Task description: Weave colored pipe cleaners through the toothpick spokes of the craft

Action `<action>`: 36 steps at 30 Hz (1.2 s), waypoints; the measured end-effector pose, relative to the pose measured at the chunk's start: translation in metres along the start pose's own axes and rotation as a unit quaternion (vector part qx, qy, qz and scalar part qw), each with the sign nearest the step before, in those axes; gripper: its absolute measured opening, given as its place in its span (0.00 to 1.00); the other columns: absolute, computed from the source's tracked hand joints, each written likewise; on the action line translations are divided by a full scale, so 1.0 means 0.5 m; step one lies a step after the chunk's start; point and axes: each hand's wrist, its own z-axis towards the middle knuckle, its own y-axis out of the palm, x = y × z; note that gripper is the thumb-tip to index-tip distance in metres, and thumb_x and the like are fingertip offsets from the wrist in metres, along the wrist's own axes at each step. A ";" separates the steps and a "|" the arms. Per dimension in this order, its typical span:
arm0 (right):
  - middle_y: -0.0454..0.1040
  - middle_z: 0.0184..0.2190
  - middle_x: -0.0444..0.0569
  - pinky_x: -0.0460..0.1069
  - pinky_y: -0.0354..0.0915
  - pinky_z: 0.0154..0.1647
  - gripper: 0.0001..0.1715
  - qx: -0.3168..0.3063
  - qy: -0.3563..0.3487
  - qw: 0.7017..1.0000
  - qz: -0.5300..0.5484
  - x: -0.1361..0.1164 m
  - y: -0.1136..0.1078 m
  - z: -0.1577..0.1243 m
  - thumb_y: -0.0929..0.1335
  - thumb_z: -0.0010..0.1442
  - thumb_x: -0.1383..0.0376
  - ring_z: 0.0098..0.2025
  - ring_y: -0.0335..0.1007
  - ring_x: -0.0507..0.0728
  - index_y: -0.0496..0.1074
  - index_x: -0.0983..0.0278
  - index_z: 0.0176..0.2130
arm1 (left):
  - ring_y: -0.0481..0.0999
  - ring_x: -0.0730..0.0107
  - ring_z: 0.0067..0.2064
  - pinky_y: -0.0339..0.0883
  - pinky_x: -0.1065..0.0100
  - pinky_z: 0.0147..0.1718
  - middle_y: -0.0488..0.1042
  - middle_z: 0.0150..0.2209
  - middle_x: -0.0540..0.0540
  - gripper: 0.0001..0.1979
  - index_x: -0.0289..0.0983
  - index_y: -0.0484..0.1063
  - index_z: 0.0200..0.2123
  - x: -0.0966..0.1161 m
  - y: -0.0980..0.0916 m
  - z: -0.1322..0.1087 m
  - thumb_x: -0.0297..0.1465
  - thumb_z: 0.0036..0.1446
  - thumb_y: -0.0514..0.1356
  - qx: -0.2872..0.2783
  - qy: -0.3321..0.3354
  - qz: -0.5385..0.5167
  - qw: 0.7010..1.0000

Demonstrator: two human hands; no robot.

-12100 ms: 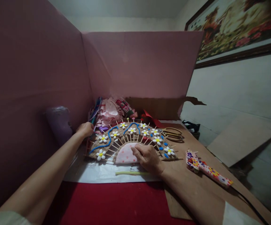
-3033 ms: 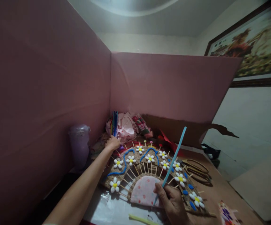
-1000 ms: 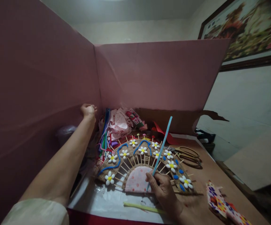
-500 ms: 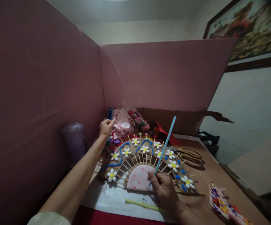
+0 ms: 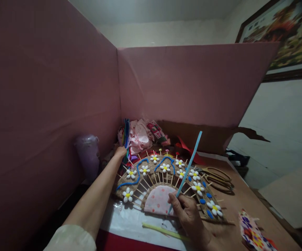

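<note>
My right hand [image 5: 189, 214] pinches a light blue pipe cleaner [image 5: 191, 164] that slants up and to the right. Behind it lies a half-round fan-shaped twine weaving [image 5: 151, 174] with thin wooden sticks, white daisies, blue ovals and wavy blue pipe cleaner lines. A pink dotted half-disc [image 5: 157, 200] forms its centre. At the weaving's far left, my left hand [image 5: 120, 152] appears closed at the foot of a bundle of coloured pipe cleaners [image 5: 126, 132]. Its fingertips are mostly hidden, so what it grips is unclear.
Gold-handled scissors [image 5: 219, 178] lie right of the weaving. A yellow-green strip [image 5: 164, 230] rests in front. Pink cloth scraps [image 5: 140, 136] pile at the back, beside the pink partition [image 5: 193, 83]. A purple wrapped container [image 5: 87, 157] stands left; a flowered piece [image 5: 254, 232] lies front right.
My left hand has moved down to the base of the pipe cleaner bundle, uncovering its upper part. My right hand still holds the light blue pipe cleaner. The view has shifted slightly left.
</note>
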 end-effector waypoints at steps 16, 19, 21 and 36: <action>0.71 0.19 0.46 0.44 0.60 0.27 0.23 -0.005 0.014 1.000 0.006 0.001 0.001 0.000 0.60 0.63 0.57 0.24 0.68 0.52 0.72 0.66 0.24 | 0.71 0.62 0.45 0.68 0.57 0.41 0.68 0.48 0.42 0.17 0.35 0.65 0.49 -0.037 -0.052 0.042 0.34 0.58 0.56 -0.057 -0.138 0.142 0.979; 0.70 0.19 0.47 0.45 0.60 0.28 0.24 -0.002 0.011 1.000 -0.009 0.006 0.002 0.000 0.60 0.63 0.57 0.24 0.68 0.52 0.71 0.66 0.23 | 0.71 0.62 0.45 0.68 0.56 0.41 0.68 0.48 0.41 0.17 0.34 0.65 0.49 -0.026 -0.054 0.048 0.35 0.58 0.56 -0.072 -0.113 0.166 0.977; 0.69 0.19 0.46 0.45 0.59 0.28 0.24 -0.004 0.008 1.000 -0.013 0.010 0.003 0.000 0.60 0.63 0.57 0.24 0.67 0.52 0.71 0.66 0.23 | 0.71 0.62 0.45 0.68 0.56 0.41 0.68 0.48 0.41 0.17 0.34 0.65 0.49 -0.019 -0.055 0.051 0.34 0.58 0.55 -0.084 -0.093 0.182 0.975; 0.72 0.19 0.48 0.45 0.60 0.31 0.26 0.005 0.005 0.998 -0.067 0.003 -0.003 -0.003 0.59 0.63 0.56 0.25 0.69 0.53 0.73 0.65 0.22 | 0.71 0.62 0.46 0.67 0.55 0.42 0.68 0.48 0.41 0.17 0.35 0.66 0.49 -0.018 -0.056 0.085 0.35 0.58 0.55 -0.147 -0.022 0.247 0.958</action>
